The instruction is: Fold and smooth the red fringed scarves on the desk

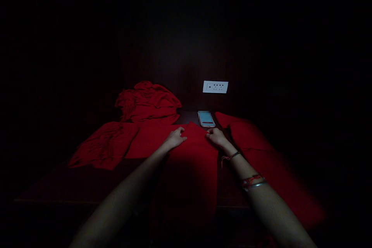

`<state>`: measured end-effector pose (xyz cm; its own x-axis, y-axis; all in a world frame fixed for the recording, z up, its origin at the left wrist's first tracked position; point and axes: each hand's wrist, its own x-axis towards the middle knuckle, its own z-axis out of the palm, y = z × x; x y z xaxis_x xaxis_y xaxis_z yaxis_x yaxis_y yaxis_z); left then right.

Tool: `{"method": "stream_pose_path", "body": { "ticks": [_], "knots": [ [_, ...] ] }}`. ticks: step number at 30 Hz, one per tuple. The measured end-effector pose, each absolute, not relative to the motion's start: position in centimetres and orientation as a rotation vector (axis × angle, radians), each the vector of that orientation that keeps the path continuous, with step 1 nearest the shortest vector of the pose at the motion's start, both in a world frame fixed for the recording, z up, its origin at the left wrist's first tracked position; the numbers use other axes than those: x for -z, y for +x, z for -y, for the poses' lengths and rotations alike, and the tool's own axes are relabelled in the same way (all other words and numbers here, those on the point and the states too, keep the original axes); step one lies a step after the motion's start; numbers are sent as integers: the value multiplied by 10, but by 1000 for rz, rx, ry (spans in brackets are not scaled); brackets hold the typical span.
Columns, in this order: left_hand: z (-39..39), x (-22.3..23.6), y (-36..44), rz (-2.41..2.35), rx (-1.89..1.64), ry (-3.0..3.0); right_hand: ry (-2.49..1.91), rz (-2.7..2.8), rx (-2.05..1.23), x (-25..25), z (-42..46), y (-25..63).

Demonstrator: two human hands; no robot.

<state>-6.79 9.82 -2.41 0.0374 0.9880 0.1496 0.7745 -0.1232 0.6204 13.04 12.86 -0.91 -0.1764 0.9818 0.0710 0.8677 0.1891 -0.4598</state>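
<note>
A long red scarf [194,162] runs up the dark table between my hands, its near part dropping over the front edge into shadow. My left hand [175,138] has its fingers curled at the scarf's left side near the far end, thumb and forefinger pinching in on the fabric. On the opposite side, my right hand [216,136] pinches the right edge. Another flat red cloth [151,139] extends leftward beside my left hand. Poor light hides the finer finger contact and the lower part of the scarf.
A crumpled red pile with strands [148,102] stands at the back left. Nearer lies a folded red piece [106,143]. A phone [206,119] rests behind my right hand, below a wall socket [215,86]. More red cloth [255,143] covers the right side.
</note>
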Motion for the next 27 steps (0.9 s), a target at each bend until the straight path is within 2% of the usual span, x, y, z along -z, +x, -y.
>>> {"method": "stream_pose_path", "body": {
  "ticks": [5, 14, 19, 27],
  "knots": [
    [-107, 31, -67, -1506, -1002, 1897, -1672, 1997, -510, 10, -131, 135],
    [-106, 21, -64, -1528, -905, 1938, -1790, 1928, -590, 13, -138, 135],
    [-135, 20, -60, -1440, -1008, 1726, -1773, 2041, -604, 6, -135, 134],
    [-179, 9, -38, -1471, -1045, 1763, -1806, 2203, -473, -6, -134, 151]
  ]
}}
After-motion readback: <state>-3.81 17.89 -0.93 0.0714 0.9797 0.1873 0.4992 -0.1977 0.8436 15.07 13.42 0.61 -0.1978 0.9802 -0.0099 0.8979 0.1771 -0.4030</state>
